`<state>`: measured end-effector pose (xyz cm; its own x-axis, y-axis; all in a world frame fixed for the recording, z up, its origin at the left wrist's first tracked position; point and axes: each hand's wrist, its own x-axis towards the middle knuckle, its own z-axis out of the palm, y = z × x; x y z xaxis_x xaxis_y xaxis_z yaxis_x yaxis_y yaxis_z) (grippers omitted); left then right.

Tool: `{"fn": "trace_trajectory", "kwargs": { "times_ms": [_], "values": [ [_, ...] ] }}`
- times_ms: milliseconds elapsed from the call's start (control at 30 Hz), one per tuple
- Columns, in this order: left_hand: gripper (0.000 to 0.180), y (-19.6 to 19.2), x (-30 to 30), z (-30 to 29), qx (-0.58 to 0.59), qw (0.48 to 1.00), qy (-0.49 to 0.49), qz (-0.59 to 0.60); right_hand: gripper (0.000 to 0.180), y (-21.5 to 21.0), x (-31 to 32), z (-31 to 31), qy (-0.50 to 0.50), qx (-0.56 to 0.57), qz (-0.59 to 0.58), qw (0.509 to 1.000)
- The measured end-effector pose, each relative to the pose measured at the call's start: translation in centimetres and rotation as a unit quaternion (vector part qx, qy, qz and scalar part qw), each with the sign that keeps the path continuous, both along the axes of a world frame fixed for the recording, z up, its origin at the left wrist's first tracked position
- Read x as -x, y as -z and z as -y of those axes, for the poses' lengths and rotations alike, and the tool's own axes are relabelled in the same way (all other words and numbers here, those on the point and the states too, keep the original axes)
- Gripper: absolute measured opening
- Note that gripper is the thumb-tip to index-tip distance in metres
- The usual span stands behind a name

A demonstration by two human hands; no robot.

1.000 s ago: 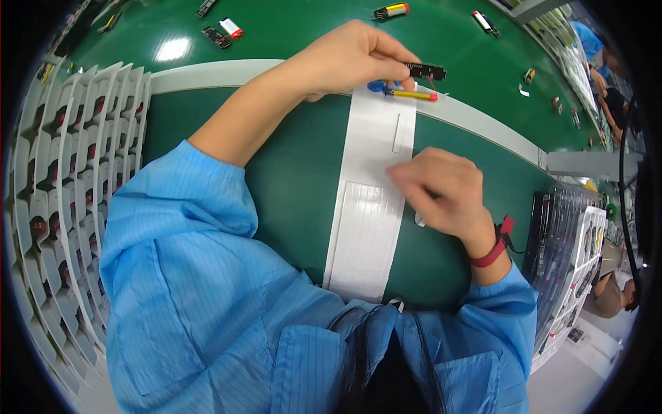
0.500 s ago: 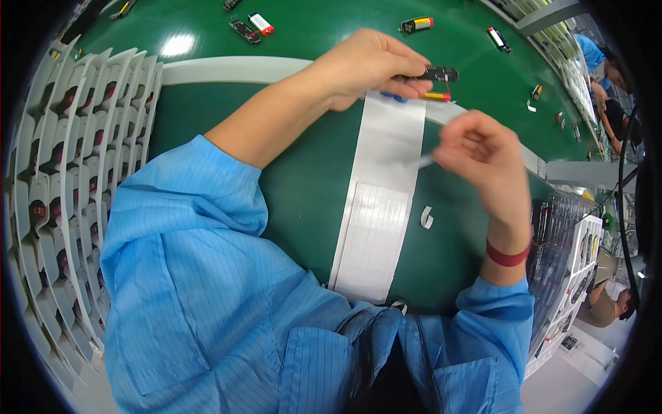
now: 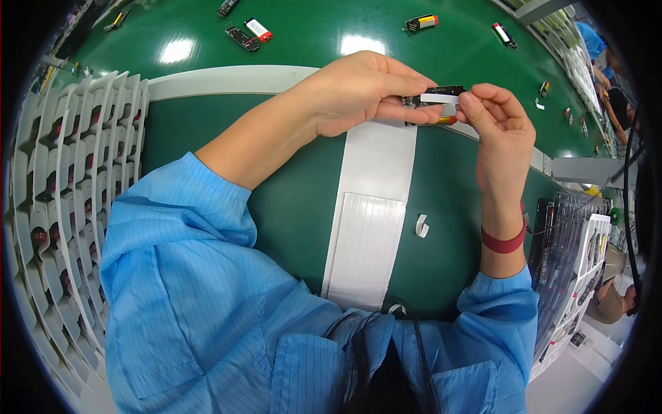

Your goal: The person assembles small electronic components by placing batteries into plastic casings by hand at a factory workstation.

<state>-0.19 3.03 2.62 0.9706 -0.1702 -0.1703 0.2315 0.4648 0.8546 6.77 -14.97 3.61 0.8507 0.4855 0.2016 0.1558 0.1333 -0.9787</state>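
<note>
My left hand [image 3: 379, 93] grips a small black circuit board [image 3: 452, 90] between thumb and fingers, above the far end of the table mat. A small battery [image 3: 447, 120] with a yellow body and red end sits just below the board. In my right hand [image 3: 503, 127], thumb and forefinger pinch one end of a narrow white strip [image 3: 436, 99]. The strip lies across the front of the board; whether it sticks there I cannot tell. Below both hands runs a long white paper [image 3: 379, 155], and on it is a sheet of white strips [image 3: 364, 238].
A curled white scrap [image 3: 421, 226] lies on the green mat [image 3: 293, 200]. Boards with batteries, one a white-and-red battery [image 3: 258, 30], lie on the green surface beyond the pale rail [image 3: 234, 79]. A slotted white rack [image 3: 76, 179] stands left, a white tray [image 3: 583, 276] right. People work at far right.
My right hand has moved up and inward, bringing the white strip across the board. My left hand still holds the board, now slightly lower in view.
</note>
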Motion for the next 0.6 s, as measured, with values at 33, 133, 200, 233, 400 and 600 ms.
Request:
{"fn": "trace_trajectory", "kwargs": {
  "times_ms": [33, 133, 200, 233, 400, 600],
  "values": [
    [0.033, 0.11, 0.00, -0.03, -0.002, 1.000, -0.001, -0.002, 0.016, 0.09, 0.00, -0.07, 0.000, -0.001, 0.001, 1.000],
    [0.032, 0.52, -0.17, 0.03, -0.003, 1.000, -0.004, -0.005, 0.016, 0.05, 0.12, -0.09, 0.015, 0.018, -0.003, 1.000],
    [0.031, 0.56, -0.21, -0.05, 0.000, 1.000, -0.007, -0.007, 0.016, -0.07, 0.12, 0.04, 0.013, 0.035, 0.014, 0.999],
    [0.031, 0.60, -0.25, -0.11, -0.002, 1.000, -0.006, -0.008, 0.016, -0.08, 0.15, 0.08, 0.014, 0.035, 0.013, 0.999],
    [0.030, 0.40, -0.16, -0.23, -0.010, 1.000, 0.004, -0.014, 0.015, -0.13, -0.01, 0.09, 0.002, 0.041, 0.011, 0.999],
    [0.028, 0.32, -0.15, -0.05, -0.027, 1.000, -0.004, -0.010, 0.015, -0.03, -0.10, 0.00, -0.004, 0.051, 0.014, 0.999]
  ]
}}
